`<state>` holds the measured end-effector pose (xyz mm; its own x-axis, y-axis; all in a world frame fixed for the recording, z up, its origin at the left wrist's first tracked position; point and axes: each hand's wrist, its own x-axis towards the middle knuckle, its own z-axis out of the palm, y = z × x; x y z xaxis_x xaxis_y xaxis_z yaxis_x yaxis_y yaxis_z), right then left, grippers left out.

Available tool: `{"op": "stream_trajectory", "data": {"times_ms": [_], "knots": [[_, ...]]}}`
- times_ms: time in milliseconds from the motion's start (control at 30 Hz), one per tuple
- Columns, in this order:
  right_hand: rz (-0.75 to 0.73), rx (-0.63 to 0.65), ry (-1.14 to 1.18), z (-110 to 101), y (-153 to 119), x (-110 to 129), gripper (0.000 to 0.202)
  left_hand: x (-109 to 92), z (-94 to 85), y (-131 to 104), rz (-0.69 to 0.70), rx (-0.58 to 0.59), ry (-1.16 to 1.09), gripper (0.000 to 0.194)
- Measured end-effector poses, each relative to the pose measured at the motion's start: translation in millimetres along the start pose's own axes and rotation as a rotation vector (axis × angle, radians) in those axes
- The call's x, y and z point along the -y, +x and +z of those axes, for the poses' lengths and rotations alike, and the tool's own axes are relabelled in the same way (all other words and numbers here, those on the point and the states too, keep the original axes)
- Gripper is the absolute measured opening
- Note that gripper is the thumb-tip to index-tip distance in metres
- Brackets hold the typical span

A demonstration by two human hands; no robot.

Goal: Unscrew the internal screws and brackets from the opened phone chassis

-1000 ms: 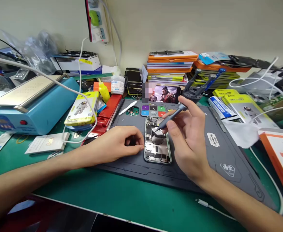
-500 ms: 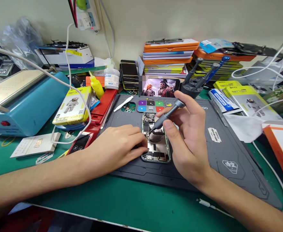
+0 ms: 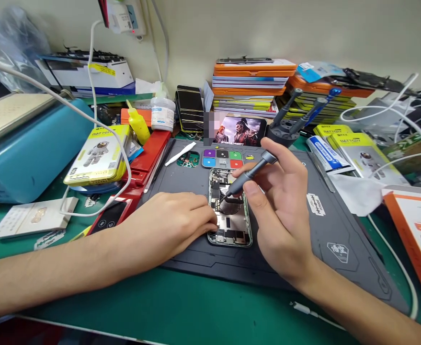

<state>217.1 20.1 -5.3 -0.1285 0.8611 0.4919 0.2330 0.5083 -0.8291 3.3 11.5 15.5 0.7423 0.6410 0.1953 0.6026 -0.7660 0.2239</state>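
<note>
An opened smartphone (image 3: 238, 223) lies on a dark grey work mat (image 3: 289, 268), its circuit boards and silver inner plate bare. My right hand (image 3: 284, 206) is closed around a grey screwdriver (image 3: 254, 171), the forefinger resting on its top end. The driver slants down to the left, and its thin tip is at the inner left side of the phone. My left hand (image 3: 181, 219) lies on the mat with fingers bent together against the phone's left edge; the fingertips are partly hidden.
Behind the phone are a coloured screw tray (image 3: 223, 158), a white pry tool (image 3: 180, 153), a propped phone playing video (image 3: 241, 130) and a screwdriver holder (image 3: 285, 132). Battery boxes (image 3: 97, 155) and a blue machine (image 3: 38, 153) stand left. An orange-edged box (image 3: 416, 230) lies right.
The view has shifted slightly. Both hands keep their hold, and the screwdriver's tip stays at nearly the same place inside the phone.
</note>
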Motion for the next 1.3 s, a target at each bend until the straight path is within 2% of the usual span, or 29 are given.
{"op": "stream_trajectory", "data": {"times_ms": [133,233,367,433,500,767,867,967,1167,1300], "knots": [[0.009,0.0,-0.032,0.6,-0.1,-0.3,0.052,1.9,0.8,-1.0,0.009,-0.019,-0.056,0.032],[-0.008,-0.028,0.004,1.7,0.7,0.9,0.052,9.0,-6.3,0.2,-0.02,-0.038,-0.187,0.03],[-0.031,-0.065,0.04,3.5,2.6,4.0,0.054,29.0,-24.7,4.0,-0.242,-0.152,-0.294,0.014],[-0.016,-0.078,0.044,4.1,3.5,5.4,0.054,39.7,-31.3,5.4,-0.357,-0.186,-0.258,0.015],[0.003,-0.087,0.042,4.4,4.1,6.1,0.053,48.1,-32.7,5.4,-0.411,-0.225,-0.164,0.019],[0.03,-0.09,0.016,5.1,4.5,3.9,0.055,61.5,-18.3,-8.0,-0.346,-0.194,0.042,0.022],[0.021,-0.086,0.02,5.0,2.5,4.3,0.057,66.5,-21.2,-14.4,-0.418,-0.22,0.068,0.022],[0.035,-0.099,0.018,4.7,0.2,4.8,0.059,73.7,-27.1,-19.6,-0.481,-0.195,0.076,0.021],[0.027,-0.101,0.025,4.2,0.0,2.9,0.059,81.8,-36.9,-32.3,-0.436,-0.176,0.07,0.018],[-0.001,-0.047,0.078,4.0,0.7,2.4,0.06,83.3,-34.3,-38.1,-0.393,-0.162,0.099,0.023]]}}
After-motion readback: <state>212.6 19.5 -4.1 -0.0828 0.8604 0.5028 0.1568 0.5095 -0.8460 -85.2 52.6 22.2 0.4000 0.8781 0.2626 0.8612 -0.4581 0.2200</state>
